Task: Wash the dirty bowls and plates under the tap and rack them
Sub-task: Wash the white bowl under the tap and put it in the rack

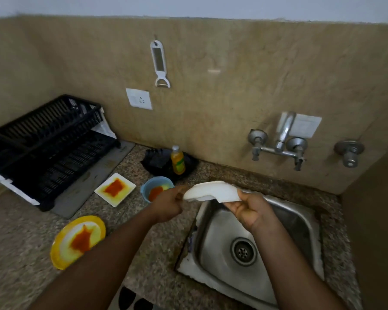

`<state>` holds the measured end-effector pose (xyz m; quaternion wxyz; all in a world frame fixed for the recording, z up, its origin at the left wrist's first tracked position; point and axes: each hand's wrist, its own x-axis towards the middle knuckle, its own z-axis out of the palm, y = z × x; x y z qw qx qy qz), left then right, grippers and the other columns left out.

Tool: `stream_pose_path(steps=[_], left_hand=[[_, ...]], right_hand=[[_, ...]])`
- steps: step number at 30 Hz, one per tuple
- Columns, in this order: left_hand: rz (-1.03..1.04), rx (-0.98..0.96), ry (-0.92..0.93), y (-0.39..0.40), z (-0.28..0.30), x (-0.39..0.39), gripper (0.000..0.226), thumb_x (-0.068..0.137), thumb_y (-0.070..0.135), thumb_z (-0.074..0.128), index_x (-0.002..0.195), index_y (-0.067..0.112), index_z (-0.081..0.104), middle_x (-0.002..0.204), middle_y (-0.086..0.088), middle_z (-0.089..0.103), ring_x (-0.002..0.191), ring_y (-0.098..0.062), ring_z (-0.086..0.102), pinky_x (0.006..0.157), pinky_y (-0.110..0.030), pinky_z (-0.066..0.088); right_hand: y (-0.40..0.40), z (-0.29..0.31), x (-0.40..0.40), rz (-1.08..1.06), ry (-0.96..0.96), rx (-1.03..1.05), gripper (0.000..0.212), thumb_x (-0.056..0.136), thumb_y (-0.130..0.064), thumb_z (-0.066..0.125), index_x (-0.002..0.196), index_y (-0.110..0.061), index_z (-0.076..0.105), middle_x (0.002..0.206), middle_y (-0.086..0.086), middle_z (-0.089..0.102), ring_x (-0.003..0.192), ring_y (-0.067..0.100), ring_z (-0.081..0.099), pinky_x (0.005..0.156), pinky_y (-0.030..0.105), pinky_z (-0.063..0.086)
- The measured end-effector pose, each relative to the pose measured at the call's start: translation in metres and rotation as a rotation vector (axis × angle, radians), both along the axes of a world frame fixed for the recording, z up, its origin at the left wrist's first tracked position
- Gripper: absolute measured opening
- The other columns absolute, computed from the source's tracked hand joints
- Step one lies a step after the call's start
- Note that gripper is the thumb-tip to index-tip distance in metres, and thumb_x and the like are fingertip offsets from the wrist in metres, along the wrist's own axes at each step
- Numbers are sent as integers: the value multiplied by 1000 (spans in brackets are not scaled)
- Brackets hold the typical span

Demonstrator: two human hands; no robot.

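I see both hands on a white plate [212, 193], held tilted over the sink [300, 222] rim: left hand [167, 205] grips its nine o'clock edge, right hand [251, 211] its four o'clock edge. Stained dishes wait at nine o'clock: blue bowl [154, 189], square plate [115, 189], yellow plate [77, 241]. The black rack [47, 148] stands at ten o'clock.

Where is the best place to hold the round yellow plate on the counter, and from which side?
Take the yellow plate by its raised rim at the near right edge, coming from the sink side. It lies flat, sauce covers the middle, and that rim is clean and nearest the hands.
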<state>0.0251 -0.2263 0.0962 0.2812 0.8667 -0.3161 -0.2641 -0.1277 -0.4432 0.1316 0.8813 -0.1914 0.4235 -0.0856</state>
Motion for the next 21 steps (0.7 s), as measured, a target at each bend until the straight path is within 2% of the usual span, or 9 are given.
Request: stream_pose_path(steps=[2,5,6,8,10,13,16,18,21], left_hand=[[95,-28,6,20,21,38,64,91,21,64,152,25,46,137,-3,63,123,-25,61,101,-44,53],[244,-62,-104,59,44,96,52,98,11,58,150,16,50,137,-12,64,123,-28,61,101,-41,52],[293,-50,-172,74,47,114,47,101,14,57,148,14,53,138,-13,64,123,-29,61,100,-38,50],[360,-7,-293,104,55,149,44,104,25,57,145,10,57,140,-14,63,126,-32,60,102,-39,47],[362,47,-406,138,59,183,48,103,32,59,142,4,58,141,-17,62,130,-35,57,106,-40,45],[324,224,-558,189,64,235,61,103,45,52,152,8,46,156,-17,45,146,-34,39,117,-43,36],[271,393,-663,233,66,282,67,105,47,45,161,14,29,169,-15,21,157,-32,16,125,-49,23],[232,485,-697,257,66,312,69,106,48,39,164,17,17,172,-12,7,159,-30,5,127,-51,16],[167,568,-691,284,60,356,69,108,47,34,165,21,5,173,-10,-3,159,-27,-3,127,-53,12]], right_hand=[[12,12,27,0,-43,-9,31,104,0,45,134,6,49,111,27,68,98,42,67,67,60,59],[39,23,75,45,-132,6,27,105,-4,45,129,7,52,110,28,70,95,41,69,75,60,57],[51,25,94,73,-155,5,25,105,-5,45,126,7,54,105,27,72,90,40,73,76,59,58],[77,24,134,135,-175,10,21,106,-7,44,117,6,58,90,25,76,73,36,76,69,58,61],[107,18,176,189,-185,17,19,106,-8,45,113,3,59,85,24,76,69,35,76,62,57,61],[150,3,238,262,-210,13,17,106,-8,47,115,-2,61,88,21,77,86,37,73,66,57,62],[189,-14,299,351,-243,-34,19,106,-9,47,119,-6,60,93,16,78,97,36,68,67,54,63],[213,-29,339,387,-253,-65,28,106,-10,47,133,-8,55,110,17,72,101,37,67,65,51,64],[245,-53,394,411,-261,-99,43,106,-10,49,149,-13,45,135,20,60,109,38,65,70,51,64]])
